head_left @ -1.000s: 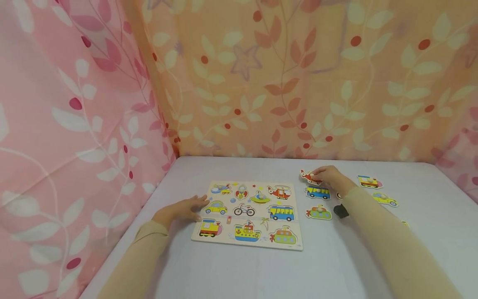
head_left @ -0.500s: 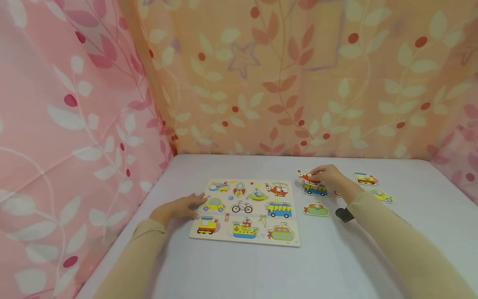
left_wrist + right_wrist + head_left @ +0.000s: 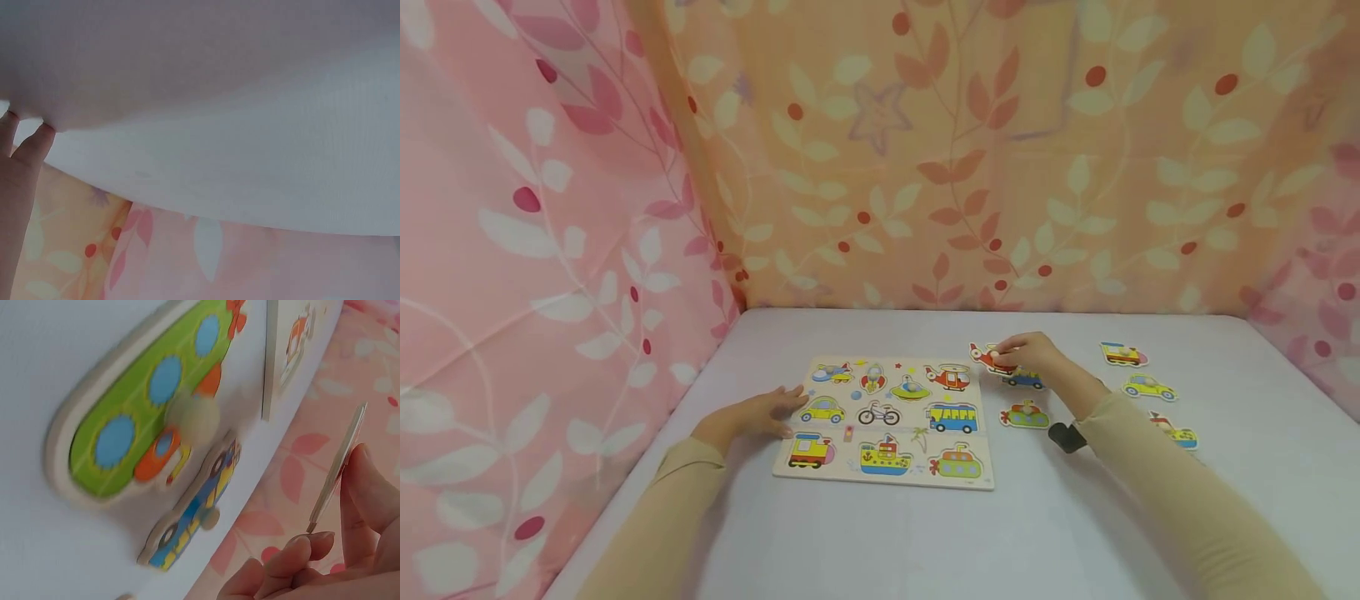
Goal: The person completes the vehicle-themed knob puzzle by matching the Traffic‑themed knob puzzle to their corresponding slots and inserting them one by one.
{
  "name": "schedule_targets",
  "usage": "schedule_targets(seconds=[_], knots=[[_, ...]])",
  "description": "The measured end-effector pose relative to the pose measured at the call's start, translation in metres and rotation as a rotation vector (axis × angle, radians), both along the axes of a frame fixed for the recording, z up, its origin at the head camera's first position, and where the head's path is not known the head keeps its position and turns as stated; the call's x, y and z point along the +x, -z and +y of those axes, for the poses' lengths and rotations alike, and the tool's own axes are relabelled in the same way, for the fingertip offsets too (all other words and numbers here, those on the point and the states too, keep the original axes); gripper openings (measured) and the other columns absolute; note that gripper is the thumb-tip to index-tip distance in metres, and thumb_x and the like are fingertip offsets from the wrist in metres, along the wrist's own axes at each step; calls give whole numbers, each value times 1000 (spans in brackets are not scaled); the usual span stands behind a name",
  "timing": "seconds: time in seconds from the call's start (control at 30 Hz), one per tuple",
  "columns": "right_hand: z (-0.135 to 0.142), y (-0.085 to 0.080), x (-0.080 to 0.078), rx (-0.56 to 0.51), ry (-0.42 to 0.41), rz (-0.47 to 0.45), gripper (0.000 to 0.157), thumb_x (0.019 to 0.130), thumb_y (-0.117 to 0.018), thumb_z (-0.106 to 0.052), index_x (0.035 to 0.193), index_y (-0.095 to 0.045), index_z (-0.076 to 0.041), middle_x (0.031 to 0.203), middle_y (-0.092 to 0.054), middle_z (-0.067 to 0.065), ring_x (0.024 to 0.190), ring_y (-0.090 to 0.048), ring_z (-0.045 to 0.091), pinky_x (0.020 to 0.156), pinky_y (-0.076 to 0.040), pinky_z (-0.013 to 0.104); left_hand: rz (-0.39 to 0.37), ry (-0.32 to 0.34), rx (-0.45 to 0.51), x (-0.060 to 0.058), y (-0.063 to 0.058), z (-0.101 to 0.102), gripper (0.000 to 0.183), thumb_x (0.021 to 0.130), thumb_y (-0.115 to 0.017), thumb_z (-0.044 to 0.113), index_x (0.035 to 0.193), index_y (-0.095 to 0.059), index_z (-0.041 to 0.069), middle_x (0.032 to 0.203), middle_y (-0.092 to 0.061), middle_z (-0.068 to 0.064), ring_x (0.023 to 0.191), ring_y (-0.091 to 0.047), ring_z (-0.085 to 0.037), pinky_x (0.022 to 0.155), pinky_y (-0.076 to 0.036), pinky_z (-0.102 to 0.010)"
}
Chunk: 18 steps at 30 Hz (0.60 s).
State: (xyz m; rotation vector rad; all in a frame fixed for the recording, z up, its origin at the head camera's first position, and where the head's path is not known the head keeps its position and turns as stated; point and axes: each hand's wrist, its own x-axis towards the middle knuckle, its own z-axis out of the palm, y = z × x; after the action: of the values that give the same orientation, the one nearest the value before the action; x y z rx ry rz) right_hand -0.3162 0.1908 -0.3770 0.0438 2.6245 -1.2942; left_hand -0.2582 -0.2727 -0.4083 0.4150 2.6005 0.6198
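Note:
A red helicopter puzzle piece (image 3: 983, 358) is pinched by its knob in my right hand (image 3: 1033, 354), off the table beside the board's upper right corner. The right wrist view shows that helicopter piece (image 3: 337, 469) edge-on between thumb and fingers. My left hand (image 3: 760, 412) rests at the left edge of the wooden puzzle board (image 3: 880, 485), fingers fairly straight; in the left wrist view only a few fingers (image 3: 37, 140) show. Plane, rocket and flying saucer pieces (image 3: 910, 387) with knobs sit in the board's top row. The board's helicopter slot (image 3: 951, 377) lies left of the held piece.
Right of the board lie a bus piece (image 3: 1026, 380), a green submarine piece (image 3: 1024, 415), a train piece (image 3: 1123, 354), a yellow car piece (image 3: 1150, 387) and a ship piece (image 3: 1176, 432). A dark object (image 3: 1066, 437) shows beside the right forearm. Floral curtains (image 3: 880, 167) stand behind the table.
My right hand has lifted the helicopter piece and carried it left, closer to the board. The left hand has stayed at the board's edge. The head view has shifted slightly.

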Motion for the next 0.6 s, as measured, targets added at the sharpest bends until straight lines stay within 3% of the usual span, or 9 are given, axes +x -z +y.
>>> schedule_targets(seconds=[0.17, 0.3, 0.4, 0.6], knots=[[-16, 1, 5, -14, -14, 15, 36, 92, -68, -18, 121, -64, 2, 135, -50, 24, 113, -44, 36, 102, -35, 53, 2, -3, 15, 0, -3, 0, 68, 88, -71, 19, 149, -40, 14, 160, -22, -10, 146, -3, -40, 112, -6, -63], [-26, 7, 5, 0, -33, 34, 30, 90, -70, -15, 115, -67, 2, 125, -57, 21, 102, -50, 30, 86, -45, 40, -6, -23, 13, 0, -3, 2, 67, 89, -70, 20, 149, -41, 16, 160, -21, -10, 146, -4, -39, 112, -7, -63], [-33, 13, 4, -16, -58, 38, 28, 90, -70, -13, 113, -68, 2, 118, -61, 19, 93, -53, 25, 74, -46, 30, -14, -34, 18, 2, -1, 1, 68, 88, -71, 20, 149, -41, 16, 160, -20, -11, 146, -4, -40, 112, -6, -64], [-42, 17, 6, -49, -60, 1, 27, 90, -70, -15, 113, -69, 1, 119, -61, 17, 99, -52, 27, 86, -44, 37, -11, -41, 26, 2, 0, 0, 68, 88, -71, 19, 148, -42, 16, 160, -21, -9, 146, -4, -40, 112, -5, -64]])
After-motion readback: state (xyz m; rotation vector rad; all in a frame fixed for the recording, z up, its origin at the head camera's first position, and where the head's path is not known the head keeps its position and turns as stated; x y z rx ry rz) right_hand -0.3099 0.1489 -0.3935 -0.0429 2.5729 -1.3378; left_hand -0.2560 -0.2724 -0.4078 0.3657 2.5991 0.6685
